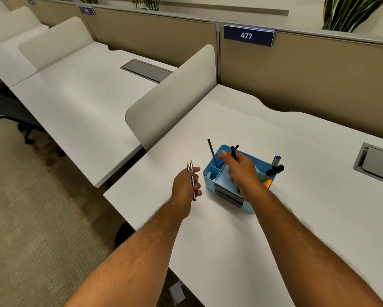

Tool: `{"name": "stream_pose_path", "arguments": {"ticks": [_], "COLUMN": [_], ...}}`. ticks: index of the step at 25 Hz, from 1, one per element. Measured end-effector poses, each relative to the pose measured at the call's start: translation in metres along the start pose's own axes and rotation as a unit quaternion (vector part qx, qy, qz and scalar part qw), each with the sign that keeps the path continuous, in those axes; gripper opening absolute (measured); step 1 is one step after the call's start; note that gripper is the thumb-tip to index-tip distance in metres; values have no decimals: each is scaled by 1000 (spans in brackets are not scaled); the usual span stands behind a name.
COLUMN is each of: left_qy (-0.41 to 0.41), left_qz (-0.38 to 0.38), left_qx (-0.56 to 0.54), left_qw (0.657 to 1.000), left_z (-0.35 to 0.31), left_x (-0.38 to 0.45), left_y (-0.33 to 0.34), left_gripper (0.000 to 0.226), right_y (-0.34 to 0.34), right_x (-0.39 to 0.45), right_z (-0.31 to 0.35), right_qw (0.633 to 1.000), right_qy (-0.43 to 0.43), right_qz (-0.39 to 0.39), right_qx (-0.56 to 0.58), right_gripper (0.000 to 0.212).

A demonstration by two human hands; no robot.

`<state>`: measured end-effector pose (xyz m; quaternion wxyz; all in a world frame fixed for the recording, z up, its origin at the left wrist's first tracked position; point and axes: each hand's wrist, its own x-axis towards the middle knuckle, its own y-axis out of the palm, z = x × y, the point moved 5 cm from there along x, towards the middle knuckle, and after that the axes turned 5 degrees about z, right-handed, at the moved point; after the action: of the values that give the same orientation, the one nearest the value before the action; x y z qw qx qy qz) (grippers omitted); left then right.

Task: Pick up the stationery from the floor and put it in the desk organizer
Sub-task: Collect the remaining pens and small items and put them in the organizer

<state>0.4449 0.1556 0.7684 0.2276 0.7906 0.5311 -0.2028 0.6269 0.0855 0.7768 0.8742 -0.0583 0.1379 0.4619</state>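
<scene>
A light blue desk organizer (pixel 210 178) with several compartments stands on the white desk (pixel 296 218). A dark pencil (pixel 211 151) leans upright in its far left compartment. Two markers (pixel 275 166) stick out at its right end. My left hand (pixel 186 187) hovers just left of the organizer, shut on two pencils (pixel 191 176) with their tips pointing up. My right hand (pixel 241 171) is over the organizer's middle, holding two dark pens (pixel 234 151) that jut above the fingers.
A white divider panel (pixel 175 94) stands at the desk's left edge. A grey cable hatch (pixel 376 162) sits at the right. Beige partitions run along the back. Carpet floor lies at the left, with a white paper slip (pixel 177 292) under the desk edge.
</scene>
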Motion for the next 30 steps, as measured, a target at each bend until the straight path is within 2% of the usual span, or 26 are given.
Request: {"name": "stream_pose_path", "arguments": {"ticks": [2,3,4,8,11,13,16,19,21,25,30], "left_qy": [25,36,41,43,51,62,63,60,59,53,46], "left_qz": [36,51,63,115,142,142,122,106,98,105,96], "left_qx": [-1,1,5,66,101,108,92,70,65,65,58], "left_qw": [999,998,997,990,983,982,986,990,991,991,993], "left_z": [-2,-3,-4,-9,-12,-14,-14,-9,-7,-5,-3], "left_x": [-2,-2,-3,-7,-11,-12,-9,-7,-7,-11,-11], "left_y": [4,6,8,22,31,33,32,33,36,48,51], "left_gripper": [31,30,29,25,23,22,20,19,19,23,23], "right_y": [1,1,1,-1,-7,-20,-55,-99,-117,-119,-85], "right_x": [-7,-11,-13,-19,-24,-29,-43,-56,-58,-44,-18], "right_z": [-3,-3,-4,-3,3,9,21,35,44,50,50], "right_qw": [968,950,945,983,994,999,991,962,949,949,946], "right_qy": [60,71,76,61,33,-13,-104,-165,-184,-206,-229], "right_qz": [30,39,41,42,56,33,-80,-215,-250,-225,-154], "right_qx": [240,303,316,170,90,29,6,-24,-58,-75,-169], "right_gripper": [33,36,39,45,38,30,14,20,19,12,16]}}
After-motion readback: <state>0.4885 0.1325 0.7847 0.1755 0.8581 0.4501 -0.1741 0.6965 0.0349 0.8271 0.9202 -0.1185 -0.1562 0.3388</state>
